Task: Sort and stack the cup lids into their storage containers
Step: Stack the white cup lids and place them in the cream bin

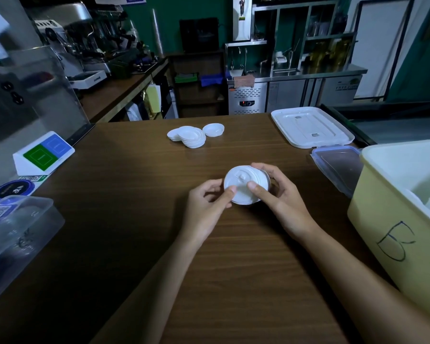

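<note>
1. The stack of white cup lids sits at the middle of the tabletop, held between both hands. Its top face tilts up toward the camera. I cannot tell whether its lower edge touches the wood.
2. The left hand takes the near-left rim. Its grip is a pinch, with the thumb laid on the top face and the fingers curled at the edge.
3. The right hand takes the right side. Its thumb presses the top face and its fingers wrap round the ribbed far wall of the stack, so this grip encloses more of the stack than the left one does.
4. The relation that matters is that the yellow container marked "B" stands to the right of the stack, on the right hand's side, with its mouth higher than the stack. The clear container lies well apart to the left.
5. My judgement is that if these lids belong in "B", the right hand is the nearer carrier. The stack would have to go sideways and up over the wall with its short axis kept upright so the lids stay nested.
6. The loose lids lie beyond the stack, away from the person, in an overlapping heap with one lid just beside it. They are not yet sorted.
7. A white box lid and a blue-rimmed lid lie on the right, between the heap and the yellow container.
</note>
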